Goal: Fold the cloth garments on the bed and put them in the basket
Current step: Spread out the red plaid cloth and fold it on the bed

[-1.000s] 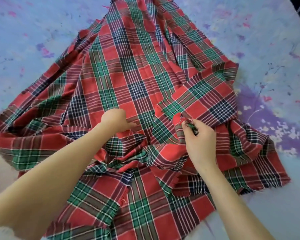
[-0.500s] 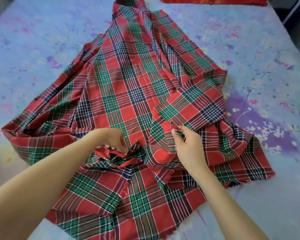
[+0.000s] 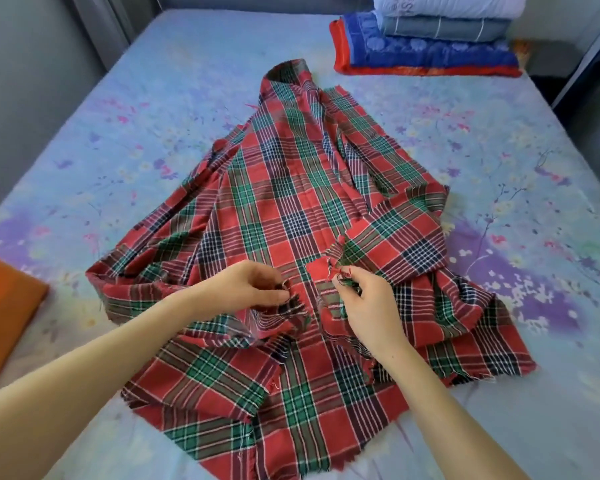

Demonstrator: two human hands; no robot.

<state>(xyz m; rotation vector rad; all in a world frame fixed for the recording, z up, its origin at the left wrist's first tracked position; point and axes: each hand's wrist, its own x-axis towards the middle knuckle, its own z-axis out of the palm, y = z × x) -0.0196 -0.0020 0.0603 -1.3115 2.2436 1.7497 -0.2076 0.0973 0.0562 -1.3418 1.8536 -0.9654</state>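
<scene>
A: Start at the left. What lies beside the plaid cloth (image 3: pixel 291 216)?

B: An orange cushion (image 3: pixel 4 313) sits well to the left of the plaid cloth, at the edge of the bed (image 3: pixel 118 109). The cloth itself is spread rumpled across the middle of the bed, its narrow end pointing away from the person.

A: And the hands?

B: The left hand (image 3: pixel 253 284) is on the near part of the cloth, left of its centre line, fingers curled and pinching a bunched frayed edge. Just to its right, the right hand (image 3: pixel 368 299) pinches another frayed edge, with loose threads sticking out above its fingertips. Both have their grip clamped on the cloth.

A: Further right?

B: Beyond the far right corner of the cloth there is a stack of folded blankets (image 3: pixel 426 39). I see no basket in view.

A: What could go wrong from here?

B: I'd judge the pinches are small and sit on ravelled edges, so a firm pull could slip off the threads or draw more loose. The right side is doubled over in a flap; lifting without flattening it would likely trap creases inside the fold. Uneven pulling could skew the edges too.
</scene>
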